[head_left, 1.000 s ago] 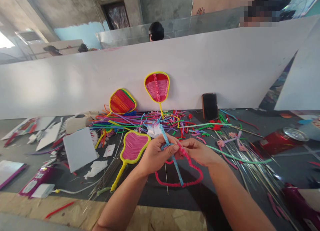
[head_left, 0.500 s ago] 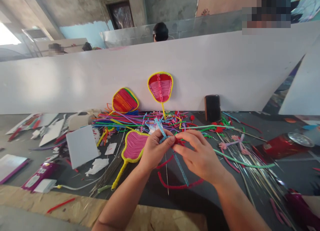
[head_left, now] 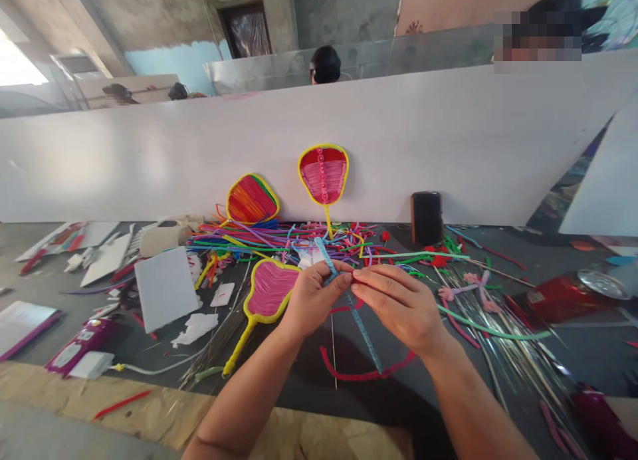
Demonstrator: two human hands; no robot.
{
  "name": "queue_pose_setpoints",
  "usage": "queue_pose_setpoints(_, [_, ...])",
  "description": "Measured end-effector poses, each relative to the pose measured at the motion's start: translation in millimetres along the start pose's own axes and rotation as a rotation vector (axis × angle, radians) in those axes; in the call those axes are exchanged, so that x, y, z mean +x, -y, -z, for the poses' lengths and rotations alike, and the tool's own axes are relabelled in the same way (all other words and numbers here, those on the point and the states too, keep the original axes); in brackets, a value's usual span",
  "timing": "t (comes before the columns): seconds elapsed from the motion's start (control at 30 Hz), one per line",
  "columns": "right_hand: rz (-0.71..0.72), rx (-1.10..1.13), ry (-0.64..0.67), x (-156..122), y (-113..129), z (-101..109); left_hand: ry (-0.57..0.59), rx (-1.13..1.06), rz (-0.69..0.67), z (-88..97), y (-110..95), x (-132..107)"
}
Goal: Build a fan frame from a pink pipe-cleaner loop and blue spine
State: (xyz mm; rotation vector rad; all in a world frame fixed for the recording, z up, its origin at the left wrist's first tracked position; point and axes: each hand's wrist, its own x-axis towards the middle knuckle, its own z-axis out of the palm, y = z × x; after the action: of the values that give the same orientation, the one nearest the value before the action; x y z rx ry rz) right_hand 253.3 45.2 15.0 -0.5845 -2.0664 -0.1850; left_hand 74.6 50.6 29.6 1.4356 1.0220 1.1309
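Both hands meet over the dark table. My left hand (head_left: 313, 299) pinches a light blue pipe cleaner (head_left: 365, 337) that runs diagonally from behind the fingers down to the right. My right hand (head_left: 399, 304) pinches the top of a red pipe cleaner loop (head_left: 366, 375), whose lower curve lies on the table under my wrists. The fingertips of both hands touch where blue and red cross. A thin metal wire (head_left: 333, 353) lies under the loop. A pink fan with a yellow rim and handle (head_left: 266, 294) lies just left of my left hand.
A heap of coloured pipe cleaners (head_left: 279, 237) lies behind my hands. Two finished fans (head_left: 323, 174) (head_left: 252, 199) lean on the white partition, with a black phone (head_left: 426, 217) beside them. A red can (head_left: 568, 290) lies at right, a white card (head_left: 167, 287) and glue gun (head_left: 80, 350) at left. People sit beyond the partition.
My right hand has turned over and come up onto the joint, its fingers now lying over the red cleaner. The loop has shifted slightly lower and right. The camera tilted a little.
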Motion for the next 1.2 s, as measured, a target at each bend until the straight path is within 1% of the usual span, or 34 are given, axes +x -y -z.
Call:
queue_pose_setpoints(0.1, [-0.057, 0.079, -0.035, 1.7, -1.0, 1.1, 0.010, 0.087, -0.022, -0.9, 0.7, 0.0])
queue_pose_setpoints(0.17, [-0.157, 0.179, -0.057, 1.7, 0.4, 1.0, 0.015, 0.127, -0.035, -1.3, 0.1, -0.8])
queue_pose_setpoints(0.2, [-0.235, 0.234, -0.060, 1.2, 1.6, 0.8, 0.019, 0.134, -0.038, -1.5, -0.2, -1.3])
queue_pose_setpoints(0.37, [-0.740, 0.499, -0.066, -1.2, 7.3, 0.2, 0.053, 0.129, -0.014, -3.5, 0.6, -3.7])
queue_pose_setpoints(0.43, [-0.867, 0.585, -0.069, -0.5, 7.3, 0.8, 0.076, 0.123, 0.015, -4.8, 2.6, -4.4])
queue_pose_setpoints(0.5, [-0.944, 0.622, -0.046, 0.9, 6.2, 1.5, 0.126, 0.082, 0.032, -6.1, 4.0, -4.8])
queue_pose_setpoints(0.57, [-0.991, 0.639, -0.007, 2.2, 5.1, 1.6, 0.171, 0.053, 0.020, -7.0, 4.2, -4.8])
queue_pose_setpoints(0.63, [-1.029, 0.675, 0.018, 3.1, 4.8, 0.2, 0.187, 0.058, -0.003, -7.2, 3.3, -4.4])
queue_pose_setpoints(0.73, [-1.100, 0.768, -0.035, 4.2, 6.5, -3.6, 0.189, 0.066, -0.035, -6.9, 2.2, -3.0])
queue_pose_setpoints(0.8, [-1.132, 0.794, -0.070, 4.9, 8.6, -5.0, 0.197, 0.065, -0.081, -6.6, 2.2, -1.8])
queue_pose_setpoints(0.87, [-1.122, 0.731, -0.053, 5.6, 10.7, -3.9, 0.198, 0.086, -0.109, -6.2, 2.2, -0.9])
queue_pose_setpoints(0.97, [-1.057, 0.611, 0.034, 6.2, 12.6, 2.1, 0.144, 0.137, -0.098, -5.1, 1.5, -0.2])
queue_pose_setpoints(1.07, [-1.048, 0.679, 0.116, 5.8, 12.6, 7.3, 0.083, 0.187, -0.080, -3.7, 0.3, 0.0])
queue_pose_setpoints(1.13, [-1.067, 0.747, 0.142, 5.1, 12.1, 7.9, 0.065, 0.218, -0.081, -3.1, 0.0, 0.1])
queue_pose_setpoints(1.2, [-1.073, 0.753, 0.156, 4.3, 11.7, 6.5, 0.061, 0.222, -0.102, -3.1, 0.3, 0.1])
